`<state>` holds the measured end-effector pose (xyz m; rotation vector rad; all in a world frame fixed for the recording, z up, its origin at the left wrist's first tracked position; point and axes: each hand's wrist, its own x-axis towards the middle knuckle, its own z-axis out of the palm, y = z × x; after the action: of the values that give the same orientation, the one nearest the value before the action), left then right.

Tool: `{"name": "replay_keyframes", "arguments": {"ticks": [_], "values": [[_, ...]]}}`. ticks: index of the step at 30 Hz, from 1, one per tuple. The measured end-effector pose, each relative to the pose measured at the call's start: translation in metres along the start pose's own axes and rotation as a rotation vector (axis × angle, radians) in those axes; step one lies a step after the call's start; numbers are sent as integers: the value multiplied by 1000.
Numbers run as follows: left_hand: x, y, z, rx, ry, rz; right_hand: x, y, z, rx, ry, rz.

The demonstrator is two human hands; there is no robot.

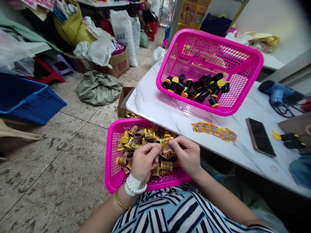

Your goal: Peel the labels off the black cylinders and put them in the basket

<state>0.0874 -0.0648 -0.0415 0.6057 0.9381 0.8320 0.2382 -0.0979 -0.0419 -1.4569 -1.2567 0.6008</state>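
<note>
Above the lower pink basket [110, 155], which sits against my lap, both hands pinch one small yellow printed label [166, 144]. My left hand [145, 161] is closed at the label's left side, thumb against the bent fingers. On the other side, my right hand [186, 156] grips its right edge between thumb and forefinger. Under my hands lie many small black cylinders in yellow printed wraps [166, 165], some with yellow caps. A fanned row of similar flat labels [213, 131] rests on the white table, right of my right hand.
On the marbled table [148, 100], a tilted pink basket [250, 71] holds bare black cylinders with yellow caps [201, 87]. A phone [260, 136] and a blue heat gun [279, 92] lie to the right. A blue crate [31, 100] and sacks stand left; a person sits far back.
</note>
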Motion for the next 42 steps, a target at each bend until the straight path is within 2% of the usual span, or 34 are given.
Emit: {"name": "replay_keyframes", "arguments": {"ticks": [10, 14, 15, 17, 20, 22, 23, 25, 28, 30, 32, 35, 37, 42], "values": [[6, -1, -7, 43, 119, 11, -3, -1, 15, -178, -87, -221], [8, -9, -17, 73, 94, 13, 13, -5, 2, -256, -212, -292], [8, -12, -20, 102, 80, 13, 23, -9, -6, -278, -200, -315], [8, -16, -25, 183, 68, 46, 53, -20, -26, -353, -98, -376], [7, -16, -29, 334, 77, 161, 115, -35, -54, -552, 90, -508], [6, -13, -29, 427, 105, 249, 159, -40, -64, -782, 114, -523], [5, -11, -28, 458, 122, 279, 178, -40, -65, -936, 80, -491], [4, -9, -26, 463, 142, 285, 211, -35, -64, -1211, -69, -360], [4, -7, -25, 303, 88, 150, 239, -22, -58, -1297, -205, -267], [5, -4, -26, 159, 54, 16, 241, -16, -57, -1278, -228, -265], [7, 1, -28, 59, 49, -85, 232, -16, -60, -1224, -209, -296], [10, 9, -30, -30, 73, -116, 203, -27, -69, -1097, -129, -330], [11, 12, -29, -76, 90, -100, 180, -37, -76, -1059, -136, -321], [12, 11, -20, -107, 72, -129, 143, -46, -83, -967, -396, -434]]}}
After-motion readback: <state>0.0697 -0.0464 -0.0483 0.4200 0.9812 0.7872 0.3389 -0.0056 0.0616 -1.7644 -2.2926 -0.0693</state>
